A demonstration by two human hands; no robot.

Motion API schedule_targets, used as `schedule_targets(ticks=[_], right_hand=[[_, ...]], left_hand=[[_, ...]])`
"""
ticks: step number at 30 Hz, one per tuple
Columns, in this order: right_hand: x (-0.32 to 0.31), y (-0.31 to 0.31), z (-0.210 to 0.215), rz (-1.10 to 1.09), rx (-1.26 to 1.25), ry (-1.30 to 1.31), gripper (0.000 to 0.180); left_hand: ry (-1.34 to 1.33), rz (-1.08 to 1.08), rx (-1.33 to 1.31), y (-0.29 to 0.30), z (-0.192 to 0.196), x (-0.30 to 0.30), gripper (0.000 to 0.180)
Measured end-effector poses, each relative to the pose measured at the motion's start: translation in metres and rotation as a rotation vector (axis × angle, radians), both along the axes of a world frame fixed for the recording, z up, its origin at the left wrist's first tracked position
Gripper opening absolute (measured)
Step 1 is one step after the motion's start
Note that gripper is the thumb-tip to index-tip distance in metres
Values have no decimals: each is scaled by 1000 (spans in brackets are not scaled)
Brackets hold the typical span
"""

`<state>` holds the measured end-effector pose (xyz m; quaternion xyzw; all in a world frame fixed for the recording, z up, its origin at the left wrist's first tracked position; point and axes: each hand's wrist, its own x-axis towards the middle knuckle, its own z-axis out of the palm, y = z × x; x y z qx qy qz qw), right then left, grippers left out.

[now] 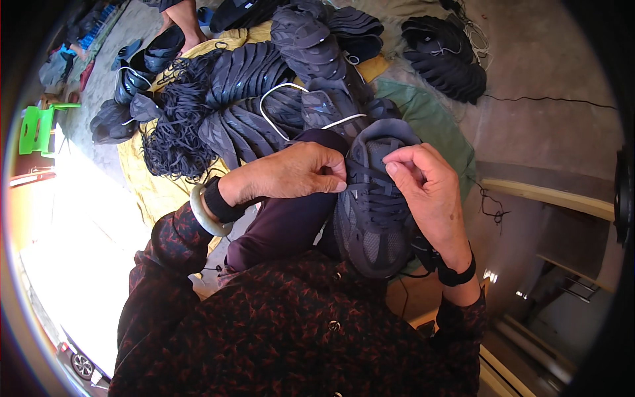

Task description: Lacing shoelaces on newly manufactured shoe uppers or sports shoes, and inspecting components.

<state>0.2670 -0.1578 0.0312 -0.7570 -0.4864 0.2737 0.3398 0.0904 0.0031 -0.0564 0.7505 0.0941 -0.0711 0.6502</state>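
A dark grey sneaker upper [387, 235] rests over my lap, its toe toward me and its collar away. Dark shoelace [380, 198] crosses its tongue through the eyelets. On the upper's left edge, my left hand [291, 173] is closed, thumb and forefinger pinched at the lace row; its other fingers are curled out of sight. Across from it, my right hand [428, 192] pinches thumb against forefinger beside the tongue, at the upper eyelets. The lace between its fingertips is too thin and dark to make out clearly.
Ahead, rows of dark shoe uppers [248, 73] and a heap of loose black laces [175, 132] lie on a yellow cloth [140, 178]. Another stack of uppers [446, 63] is at the far right. A person's bare foot [192, 36] stands behind; a green chair [38, 129] is left.
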Motion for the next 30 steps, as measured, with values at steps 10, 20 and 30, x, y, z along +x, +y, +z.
schedule_targets(ticks=[10, 20, 30], right_hand=[[2, 7, 2, 47, 58, -20, 6], [-7, 39, 2, 496, 158, 34, 17], [-23, 60, -2, 718, -181, 598, 39]], left_hand=[[295, 69, -209, 19, 16, -30, 20], [-7, 22, -168, 22, 60, -73, 25], [-162, -55, -151, 6, 78, -50, 22]])
